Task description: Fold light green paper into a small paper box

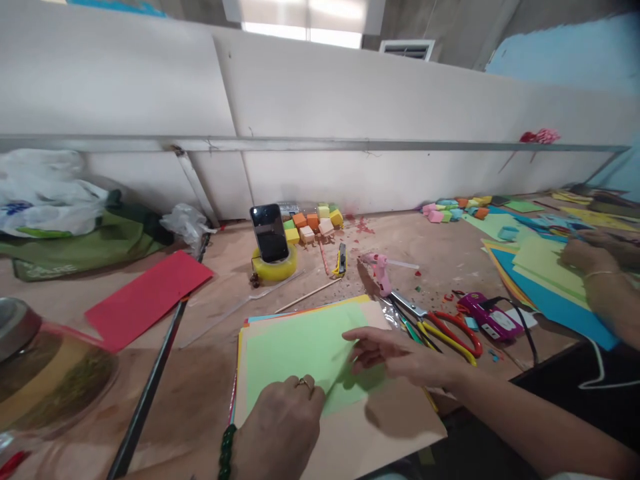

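A light green sheet of paper [295, 343] lies on a stack of coloured sheets, with a peach sheet [400, 427] directly under it. My left hand [285, 427], with a ring and a dark green bead bracelet, rests closed on the green sheet's lower part. Its fingertips are hidden, so what they hold cannot be made out. A thin dark line runs from it up to the right across the paper; I cannot tell whether it is a fold or an object. Over the sheet's right side, my right hand [385, 353] has its fingers apart and nothing in them.
Scissors [450, 330] and a pink glue gun [381, 273] lie right of the stack. Behind it are a cutter [341, 259], a phone [270, 233] on a tape roll [275, 267] and paper cubes [313, 223]. A jar [50, 380] stands left. Another person's hands [597, 263] work at right.
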The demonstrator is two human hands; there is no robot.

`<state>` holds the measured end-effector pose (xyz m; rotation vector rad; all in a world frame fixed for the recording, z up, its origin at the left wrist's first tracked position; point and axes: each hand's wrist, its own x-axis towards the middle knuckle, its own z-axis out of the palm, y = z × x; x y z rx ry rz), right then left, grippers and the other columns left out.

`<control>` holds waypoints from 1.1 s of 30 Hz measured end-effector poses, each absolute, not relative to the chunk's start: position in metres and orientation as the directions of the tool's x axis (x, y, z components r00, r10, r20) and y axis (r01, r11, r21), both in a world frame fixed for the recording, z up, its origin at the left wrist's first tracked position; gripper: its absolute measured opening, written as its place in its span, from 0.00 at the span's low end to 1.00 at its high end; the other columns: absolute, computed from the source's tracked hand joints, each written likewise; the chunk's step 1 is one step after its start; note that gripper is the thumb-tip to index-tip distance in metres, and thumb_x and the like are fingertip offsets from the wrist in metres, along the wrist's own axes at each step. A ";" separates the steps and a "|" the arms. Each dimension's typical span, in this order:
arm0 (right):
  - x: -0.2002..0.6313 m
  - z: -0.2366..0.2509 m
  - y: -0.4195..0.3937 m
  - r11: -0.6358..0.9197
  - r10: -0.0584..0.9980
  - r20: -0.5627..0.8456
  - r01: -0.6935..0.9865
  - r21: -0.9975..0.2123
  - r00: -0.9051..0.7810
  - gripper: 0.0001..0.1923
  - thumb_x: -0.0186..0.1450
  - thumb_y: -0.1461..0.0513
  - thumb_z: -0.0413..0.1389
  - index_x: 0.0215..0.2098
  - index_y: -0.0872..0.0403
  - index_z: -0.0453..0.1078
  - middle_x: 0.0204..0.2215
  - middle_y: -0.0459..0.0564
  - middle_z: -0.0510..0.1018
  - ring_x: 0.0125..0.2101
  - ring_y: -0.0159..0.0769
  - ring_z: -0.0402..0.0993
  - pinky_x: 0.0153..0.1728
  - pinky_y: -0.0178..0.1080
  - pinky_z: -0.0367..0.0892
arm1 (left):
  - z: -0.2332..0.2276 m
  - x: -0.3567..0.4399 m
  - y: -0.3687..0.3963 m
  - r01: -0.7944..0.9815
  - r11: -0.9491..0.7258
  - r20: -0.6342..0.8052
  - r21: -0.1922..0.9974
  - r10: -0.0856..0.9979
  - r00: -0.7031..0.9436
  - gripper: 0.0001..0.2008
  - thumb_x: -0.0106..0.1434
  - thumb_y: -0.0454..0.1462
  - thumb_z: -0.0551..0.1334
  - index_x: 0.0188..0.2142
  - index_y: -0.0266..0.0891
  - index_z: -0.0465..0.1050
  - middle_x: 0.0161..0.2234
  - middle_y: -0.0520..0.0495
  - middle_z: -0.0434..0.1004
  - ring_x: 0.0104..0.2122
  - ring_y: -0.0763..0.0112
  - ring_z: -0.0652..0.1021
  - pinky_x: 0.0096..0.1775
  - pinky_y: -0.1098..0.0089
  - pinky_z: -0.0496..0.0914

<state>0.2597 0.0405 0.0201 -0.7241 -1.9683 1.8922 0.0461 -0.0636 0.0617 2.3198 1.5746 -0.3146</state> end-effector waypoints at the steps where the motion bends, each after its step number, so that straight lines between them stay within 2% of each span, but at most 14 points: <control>1: 0.264 0.024 0.042 0.111 0.518 -0.080 0.160 -0.981 -0.851 0.30 0.54 0.69 0.51 0.56 0.51 0.64 0.39 0.49 0.74 0.41 0.35 0.73 0.41 0.38 0.68 | 0.060 0.044 -0.064 0.926 -0.351 -0.362 0.136 0.853 0.376 0.16 0.57 0.23 0.50 0.36 0.37 0.72 0.38 0.42 0.77 0.36 0.60 0.76 0.37 0.63 0.71; 3: 0.269 0.030 0.045 0.381 0.534 -0.024 0.265 -0.886 -0.845 0.29 0.56 0.71 0.52 0.56 0.50 0.65 0.39 0.50 0.74 0.41 0.35 0.72 0.43 0.39 0.68 | 0.057 0.040 -0.066 0.921 -0.363 -0.365 0.139 0.846 0.388 0.16 0.56 0.23 0.51 0.35 0.37 0.73 0.37 0.42 0.78 0.35 0.61 0.77 0.36 0.65 0.71; 5: 0.267 0.033 0.049 0.607 0.574 0.083 0.355 -0.711 -0.815 0.22 0.58 0.70 0.56 0.50 0.50 0.71 0.39 0.52 0.73 0.41 0.36 0.71 0.42 0.40 0.68 | 0.053 0.039 -0.067 0.920 -0.362 -0.365 0.153 0.844 0.392 0.16 0.56 0.23 0.51 0.35 0.37 0.73 0.36 0.42 0.78 0.35 0.62 0.77 0.35 0.66 0.71; 7: 0.260 0.032 0.053 0.735 0.555 0.182 0.377 -0.563 -0.812 0.10 0.59 0.68 0.59 0.38 0.52 0.76 0.42 0.55 0.72 0.44 0.40 0.70 0.44 0.43 0.68 | 0.052 0.037 -0.067 0.921 -0.348 -0.367 0.174 0.845 0.389 0.15 0.57 0.24 0.52 0.34 0.37 0.74 0.36 0.42 0.78 0.35 0.61 0.78 0.35 0.65 0.72; 8: 0.255 0.030 0.056 0.769 0.530 0.204 0.365 -0.526 -0.823 0.05 0.59 0.67 0.59 0.33 0.52 0.76 0.44 0.56 0.72 0.46 0.41 0.69 0.45 0.44 0.68 | 0.052 0.036 -0.068 0.923 -0.337 -0.361 0.186 0.850 0.384 0.13 0.58 0.25 0.52 0.34 0.37 0.74 0.35 0.42 0.78 0.35 0.61 0.78 0.36 0.65 0.72; 11: 0.239 0.025 0.067 0.773 0.499 0.195 0.332 -0.540 -0.844 0.02 0.60 0.66 0.60 0.29 0.53 0.73 0.46 0.55 0.74 0.47 0.40 0.70 0.46 0.43 0.68 | 0.054 0.033 -0.069 0.921 -0.304 -0.329 0.242 0.868 0.373 0.07 0.60 0.33 0.57 0.32 0.37 0.74 0.35 0.42 0.78 0.35 0.60 0.78 0.38 0.64 0.72; 13: 0.227 0.022 0.076 0.725 0.540 0.168 0.354 -0.591 -0.825 0.04 0.59 0.64 0.62 0.27 0.55 0.72 0.42 0.55 0.75 0.43 0.38 0.72 0.45 0.41 0.68 | 0.056 0.031 -0.070 0.923 -0.279 -0.326 0.266 0.875 0.358 0.07 0.60 0.37 0.59 0.34 0.36 0.75 0.35 0.42 0.78 0.36 0.59 0.79 0.39 0.65 0.72; 17: 0.202 0.020 0.092 0.625 0.593 0.009 0.453 -0.636 -0.805 0.07 0.56 0.63 0.65 0.25 0.56 0.71 0.33 0.49 0.75 0.35 0.34 0.72 0.38 0.36 0.67 | 0.055 0.025 -0.066 0.923 -0.281 -0.345 0.264 0.866 0.363 0.10 0.62 0.38 0.57 0.32 0.35 0.76 0.35 0.40 0.79 0.36 0.58 0.80 0.38 0.65 0.73; 22: 0.178 0.029 0.098 0.583 0.634 -0.175 0.614 -0.532 -0.753 0.13 0.51 0.60 0.69 0.29 0.57 0.72 0.31 0.47 0.72 0.29 0.32 0.68 0.29 0.32 0.60 | 0.039 0.015 -0.060 0.892 -0.375 -0.261 0.253 0.861 0.436 0.12 0.63 0.36 0.56 0.27 0.36 0.76 0.30 0.41 0.79 0.30 0.62 0.79 0.33 0.66 0.71; 25: 0.171 0.033 0.096 0.578 0.636 -0.246 0.663 -0.476 -0.731 0.19 0.48 0.59 0.70 0.36 0.57 0.72 0.33 0.47 0.73 0.29 0.32 0.67 0.28 0.31 0.58 | 0.027 0.012 -0.062 0.860 -0.438 -0.168 0.262 0.857 0.488 0.13 0.62 0.34 0.57 0.22 0.37 0.73 0.24 0.43 0.75 0.29 0.65 0.77 0.31 0.69 0.69; 28: 0.169 0.034 0.096 0.573 0.629 -0.298 0.687 -0.447 -0.718 0.24 0.48 0.57 0.70 0.40 0.55 0.72 0.30 0.45 0.72 0.28 0.31 0.66 0.26 0.31 0.55 | 0.025 0.013 -0.063 0.834 -0.480 -0.143 0.274 0.837 0.529 0.13 0.62 0.35 0.59 0.21 0.37 0.72 0.21 0.44 0.72 0.29 0.65 0.76 0.30 0.71 0.68; 31: 0.171 0.033 0.100 0.616 0.598 -0.311 0.671 -0.412 -0.739 0.17 0.49 0.55 0.69 0.33 0.55 0.73 0.25 0.43 0.69 0.25 0.30 0.63 0.25 0.31 0.52 | 0.039 0.014 -0.059 0.868 -0.414 -0.219 0.273 0.852 0.475 0.11 0.61 0.36 0.60 0.24 0.36 0.75 0.27 0.43 0.76 0.28 0.64 0.77 0.31 0.69 0.70; 33: 0.173 0.034 0.103 0.667 0.557 -0.268 0.616 -0.419 -0.786 0.13 0.51 0.56 0.68 0.26 0.56 0.73 0.24 0.43 0.69 0.27 0.31 0.63 0.25 0.31 0.53 | 0.051 0.010 -0.051 0.903 -0.328 -0.253 0.279 0.882 0.398 0.09 0.62 0.38 0.61 0.27 0.37 0.76 0.30 0.44 0.78 0.30 0.63 0.78 0.33 0.67 0.71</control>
